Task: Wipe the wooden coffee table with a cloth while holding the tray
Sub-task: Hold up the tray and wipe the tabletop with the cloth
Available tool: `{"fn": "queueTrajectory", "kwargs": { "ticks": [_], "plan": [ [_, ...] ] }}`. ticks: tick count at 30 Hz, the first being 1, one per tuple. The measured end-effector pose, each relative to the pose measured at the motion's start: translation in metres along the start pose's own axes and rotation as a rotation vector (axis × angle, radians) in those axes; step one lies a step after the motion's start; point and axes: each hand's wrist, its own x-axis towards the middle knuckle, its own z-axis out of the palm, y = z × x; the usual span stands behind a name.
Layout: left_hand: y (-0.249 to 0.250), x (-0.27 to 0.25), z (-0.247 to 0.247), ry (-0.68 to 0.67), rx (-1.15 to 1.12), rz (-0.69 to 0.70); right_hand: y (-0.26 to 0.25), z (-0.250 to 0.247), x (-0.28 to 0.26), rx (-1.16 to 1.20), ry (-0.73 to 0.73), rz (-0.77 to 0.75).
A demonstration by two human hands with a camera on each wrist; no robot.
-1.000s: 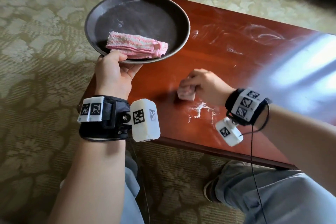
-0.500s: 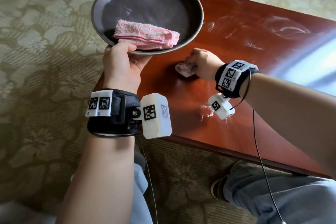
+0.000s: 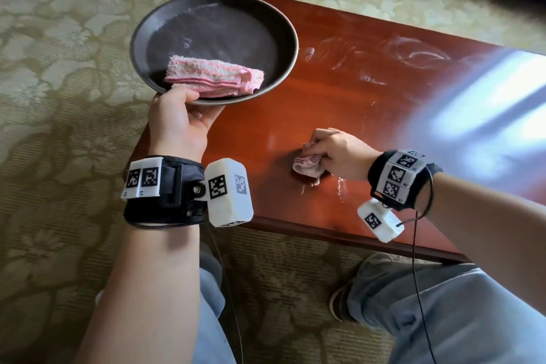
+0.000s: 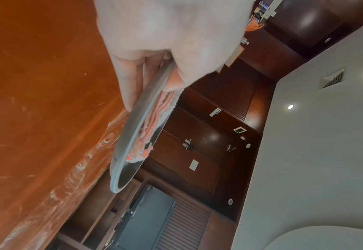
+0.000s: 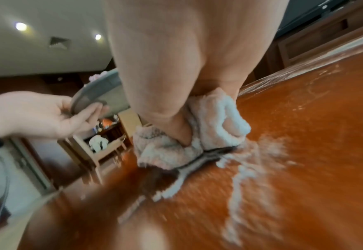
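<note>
A round dark tray [image 3: 277, 26] hovers over the left end of the reddish wooden coffee table [image 3: 369, 115]. My left hand [image 3: 183, 115] grips its near rim, thumb on top, fingers underneath. A folded pink towel [image 3: 212, 75] lies in the tray. My right hand [image 3: 334, 151] grips a bunched pale pink cloth [image 3: 307, 165] and presses it on the table near the front edge. In the right wrist view the cloth [image 5: 217, 118] sits against white powdery smears [image 5: 246, 169]. The left wrist view shows the tray rim [image 4: 133, 138] edge-on between thumb and fingers.
White swirl marks [image 3: 413, 50] streak the far part of the table, and bright window glare [image 3: 487, 103] covers its right side. A patterned beige carpet [image 3: 59, 97] surrounds the table. My legs in jeans [image 3: 443, 310] are just below the front edge.
My right hand has slid the cloth back toward the front edge and rightward after a stroke toward the tray. The left hand still holds the tray in about the same place.
</note>
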Motion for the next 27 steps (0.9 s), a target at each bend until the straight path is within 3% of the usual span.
{"fn": "queueTrajectory", "kwargs": {
  "ticks": [6,10,13,17,20,27],
  "plan": [
    [0.006,0.007,0.000,0.008,-0.030,0.024,-0.009,-0.015,0.074,0.065,0.173,-0.034],
    [0.008,0.011,0.000,0.016,-0.021,0.026,-0.022,-0.011,0.132,0.089,0.113,0.032],
    [0.010,0.012,0.001,0.019,-0.006,0.031,-0.031,-0.008,0.148,-0.029,-0.028,0.065],
    [0.008,0.012,0.001,0.022,0.001,0.036,-0.034,-0.004,0.133,-0.143,-0.044,0.006],
    [0.005,0.009,0.001,0.025,0.022,0.018,-0.026,-0.003,0.103,-0.121,-0.042,-0.047],
    [-0.006,0.002,0.005,-0.009,0.034,-0.002,-0.018,-0.001,0.023,-0.024,-0.055,-0.014]
  ]
}}
